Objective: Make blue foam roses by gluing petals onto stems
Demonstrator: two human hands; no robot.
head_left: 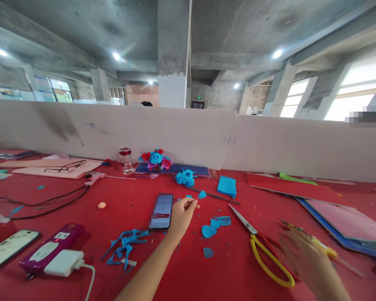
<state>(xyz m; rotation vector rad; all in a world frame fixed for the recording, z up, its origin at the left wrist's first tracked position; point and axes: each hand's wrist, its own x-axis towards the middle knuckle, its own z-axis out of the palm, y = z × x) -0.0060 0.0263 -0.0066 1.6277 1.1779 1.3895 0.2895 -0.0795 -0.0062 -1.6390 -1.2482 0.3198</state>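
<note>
My left hand (183, 211) is closed in a pinch at the middle of the table. A small rolled blue paper piece (202, 194), like a flower bud, sticks up from its fingertips. Motion smears my right hand (307, 255), so its grip is unclear. It overlaps a yellow glue gun (327, 248) with a clear stick at its rear. Just left of that hand lie large scissors (269, 259) with yellow handles and spread blades. Cut blue paper petals (209, 230) lie between the hands. Behind my left hand sits a cluster of blue paper roses (185, 177).
A phone (161, 211) lies beside my left wrist, near blue paper scraps (125, 246). A purple power strip (52, 248), a pink glue gun (94, 177) and a glass jar (126, 161) are left. Blue paper squares (227, 185) and coloured sheets (347, 221) lie right. A white partition (144, 129) stands behind.
</note>
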